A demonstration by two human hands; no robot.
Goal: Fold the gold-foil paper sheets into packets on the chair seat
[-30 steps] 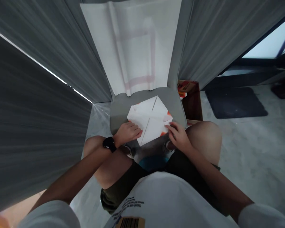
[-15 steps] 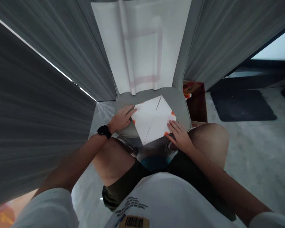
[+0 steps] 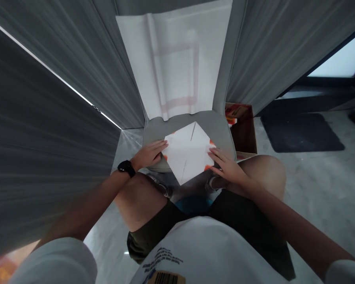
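Observation:
A sheet of white paper, folded into an angular shape, is in front of me over the chair seat. Its folded flaps meet along slanting lines, orange patches show at its sides, and its near point juts past the seat's front edge. My left hand grips the left corner, fingers over the top. On the opposite side my right hand grips the right edge, its fingers partly on the paper. What the thumbs do underneath is mostly hidden.
A large white sheet hangs over the chair's backrest. To the right of the chair stands an open cardboard box with items inside. Farther right lies a dark mat. A grey curtain hangs close on my left.
Both hands and the paper have shifted slightly left and toward me in view, with the paper turned a little. The camera view has moved slightly too. Both hands keep hold of the paper.

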